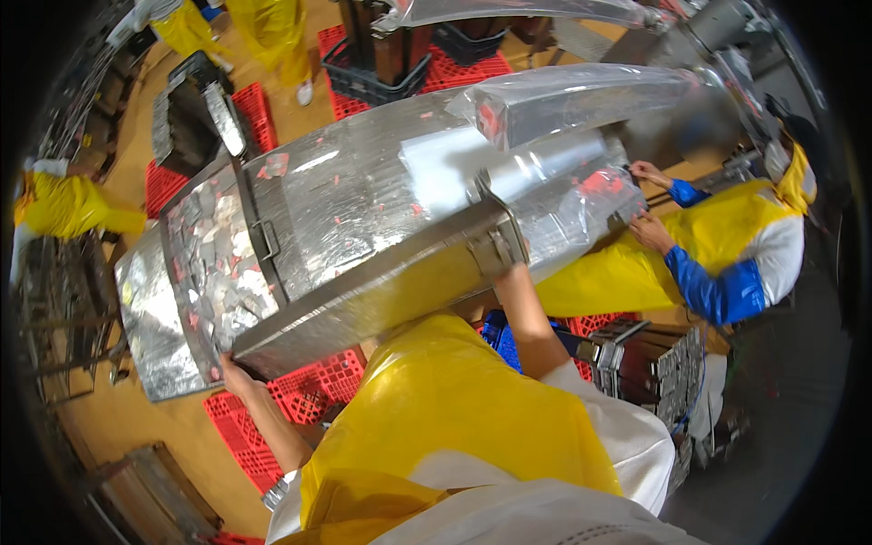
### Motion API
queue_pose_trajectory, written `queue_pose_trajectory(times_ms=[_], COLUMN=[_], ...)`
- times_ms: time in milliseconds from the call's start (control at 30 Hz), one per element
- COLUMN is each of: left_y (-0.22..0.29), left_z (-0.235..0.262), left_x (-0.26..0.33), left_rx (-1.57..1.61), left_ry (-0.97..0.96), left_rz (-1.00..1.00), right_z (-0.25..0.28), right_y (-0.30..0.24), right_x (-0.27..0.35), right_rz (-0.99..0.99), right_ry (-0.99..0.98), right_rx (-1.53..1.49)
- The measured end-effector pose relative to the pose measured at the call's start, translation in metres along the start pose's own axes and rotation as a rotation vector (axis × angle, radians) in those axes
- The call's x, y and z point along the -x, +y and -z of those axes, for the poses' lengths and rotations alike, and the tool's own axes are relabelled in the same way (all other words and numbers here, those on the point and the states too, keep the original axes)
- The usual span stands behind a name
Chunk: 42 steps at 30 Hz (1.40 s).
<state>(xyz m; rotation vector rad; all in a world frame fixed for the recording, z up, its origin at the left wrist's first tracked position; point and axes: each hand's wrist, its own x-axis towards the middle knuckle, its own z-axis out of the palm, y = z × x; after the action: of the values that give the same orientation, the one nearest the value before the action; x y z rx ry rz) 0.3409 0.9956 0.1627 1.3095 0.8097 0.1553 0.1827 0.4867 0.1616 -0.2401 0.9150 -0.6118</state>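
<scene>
A long, narrow metal box (pixel 381 283), like a mold with a clasp at its right end, slants across the near side of the steel table (pixel 341 195). My left hand (pixel 240 378) grips its lower left corner. At its raised right end, by the clasp, my right hand (pixel 511 274) has hold of it; some of those fingers are hidden behind the metal. Grey and pinkish scraps (pixel 213 232) fill a framed section of the table near the box's left end. Beyond the box lies a whitish plastic sheet (pixel 445 168).
On the right, a co-worker in a yellow apron (pixel 718 232) handles a clear bag with red bits (pixel 599 186). A long filled plastic bag (pixel 581 102) lies across the far side. Red crates (pixel 318 386) and stacked metal molds (pixel 658 363) stand below the table's near edge.
</scene>
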Motion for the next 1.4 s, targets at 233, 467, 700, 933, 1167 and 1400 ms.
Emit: queue_pose_trajectory(times_ms=[233, 467, 700, 933, 1167, 1400], left_y=[0.114, 0.066, 0.021, -0.107, -0.106, -0.091], left_z=[-0.047, -0.17, -0.204, -0.071, -0.094, -0.099], left_x=[0.061, 0.17, 0.181, -0.076, -0.196, -0.281], left_rx=[0.221, -0.474, -0.481, -0.922, -1.323, -1.25], left_ry=[0.056, -0.227, -0.744, -0.284, -0.166, 0.025], left_rz=[-0.283, -0.878, -1.326, -0.729, -0.638, -0.725], right_z=[-0.091, -0.103, -0.13, -0.095, -0.148, -0.165], right_y=[-0.01, -0.086, -0.214, -0.298, -0.309, -0.3], right_x=[-0.099, -0.013, -0.079, -0.099, -0.031, -0.029], right_rz=[0.054, 0.278, 0.986, 0.824, 0.348, 0.485], right_ry=[-0.224, -0.855, -0.591, -0.043, 0.175, 0.251], right_rx=[0.018, -0.184, 0.284, 0.619, 0.602, 0.841])
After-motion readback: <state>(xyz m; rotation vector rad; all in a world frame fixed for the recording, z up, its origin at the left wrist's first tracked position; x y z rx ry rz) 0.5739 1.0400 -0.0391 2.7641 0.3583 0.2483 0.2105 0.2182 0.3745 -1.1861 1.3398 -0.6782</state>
